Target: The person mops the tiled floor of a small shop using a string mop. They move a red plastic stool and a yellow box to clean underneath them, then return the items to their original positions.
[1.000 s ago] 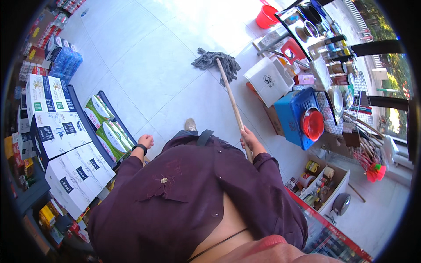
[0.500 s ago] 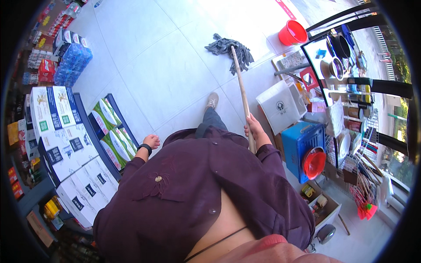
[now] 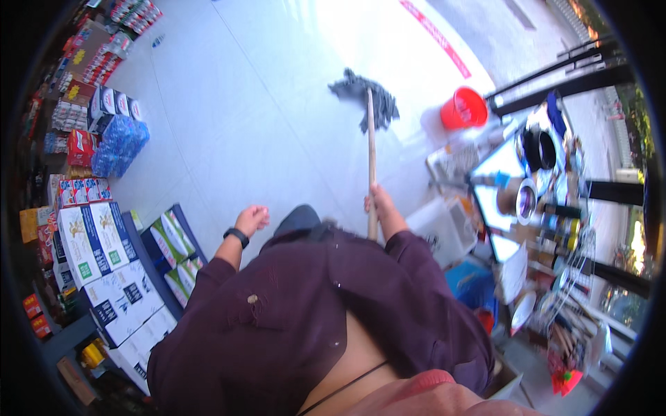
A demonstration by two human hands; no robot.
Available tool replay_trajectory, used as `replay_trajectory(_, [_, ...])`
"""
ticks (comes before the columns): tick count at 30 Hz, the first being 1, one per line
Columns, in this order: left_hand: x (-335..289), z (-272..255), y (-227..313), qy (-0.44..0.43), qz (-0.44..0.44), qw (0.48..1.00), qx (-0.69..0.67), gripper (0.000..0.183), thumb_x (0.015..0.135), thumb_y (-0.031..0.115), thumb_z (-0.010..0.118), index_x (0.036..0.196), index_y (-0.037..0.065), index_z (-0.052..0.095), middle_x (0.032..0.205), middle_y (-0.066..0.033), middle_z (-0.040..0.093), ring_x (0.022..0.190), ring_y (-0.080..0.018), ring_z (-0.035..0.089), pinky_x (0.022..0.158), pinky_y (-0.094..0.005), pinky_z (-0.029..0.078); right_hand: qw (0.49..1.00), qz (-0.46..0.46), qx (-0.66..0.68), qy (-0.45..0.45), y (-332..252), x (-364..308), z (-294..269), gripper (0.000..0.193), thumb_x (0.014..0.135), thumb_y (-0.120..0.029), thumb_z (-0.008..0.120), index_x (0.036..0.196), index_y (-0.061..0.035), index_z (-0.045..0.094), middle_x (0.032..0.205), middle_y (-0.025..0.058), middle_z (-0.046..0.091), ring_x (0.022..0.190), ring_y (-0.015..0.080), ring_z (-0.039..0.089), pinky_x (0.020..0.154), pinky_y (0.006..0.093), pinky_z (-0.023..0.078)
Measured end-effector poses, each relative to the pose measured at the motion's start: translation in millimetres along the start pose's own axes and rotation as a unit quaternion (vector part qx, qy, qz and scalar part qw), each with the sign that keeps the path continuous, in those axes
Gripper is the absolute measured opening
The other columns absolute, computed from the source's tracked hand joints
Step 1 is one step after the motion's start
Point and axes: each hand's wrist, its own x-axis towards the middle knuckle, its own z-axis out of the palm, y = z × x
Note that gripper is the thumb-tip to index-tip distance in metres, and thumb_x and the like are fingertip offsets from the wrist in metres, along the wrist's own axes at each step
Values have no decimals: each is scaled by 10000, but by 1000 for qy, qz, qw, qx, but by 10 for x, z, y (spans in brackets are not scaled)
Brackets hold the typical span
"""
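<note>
Swung to 12–6 o'clock line since earlier frame: handle, grasped in right hand; mop head at 12; left hand at 9, loosely uncurled, nothing visibly held.

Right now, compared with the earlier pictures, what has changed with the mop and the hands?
The mop has moved forward over the floor; its grey head, earlier short of the red bucket, is now about level with it in the picture. Nothing was taken hold of or let go: the right hand keeps its grip on the handle, the left hand stays empty.
</note>
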Motion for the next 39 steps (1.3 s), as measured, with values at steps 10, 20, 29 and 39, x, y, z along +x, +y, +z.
replay_trajectory(10, [1212, 184, 2132, -72, 56, 996, -7, 273, 930, 213, 547, 1118, 16, 563, 985, -80, 633, 803, -143, 621, 682, -265, 511, 986, 30, 161, 5, -1631, 1317, 1243, 311, 956, -356, 469, 1022, -65, 379, 695, 116, 479, 513, 235, 470, 423, 366, 433])
replay_trajectory(20, [2393, 1034, 4005, -197, 37, 974, 110, 476, 909, 292, 595, 1279, 25, 456, 1049, -97, 580, 855, -147, 593, 693, -291, 538, 975, 20, 222, 24, -3155, 2248, 2142, 304, 968, -359, 438, 993, -67, 359, 713, 100, 454, 544, 223, 464, 466, 377, 441])
replay_trajectory(29, [3147, 1964, 5069, -102, 84, 959, 251, 586, 867, 300, 625, 1355, 77, 389, 932, -98, 614, 730, -151, 608, 614, -317, 520, 969, 63, 239, -2, -4389, 2654, 2410, 291, 988, -371, 370, 977, -83, 328, 737, 104, 436, 562, 230, 431, 502, 395, 422])
replay_trajectory(39, [3863, 2181, 5963, 81, 170, 881, 434, 246, 809, 277, 595, 989, 123, 661, 737, -39, 664, 655, -214, 634, 647, -351, 494, 961, 170, 126, -178, -5433, 3158, 2306, 380, 982, -332, 416, 1190, -20, 357, 1102, 242, 492, 990, 379, 554, 826, 532, 510])
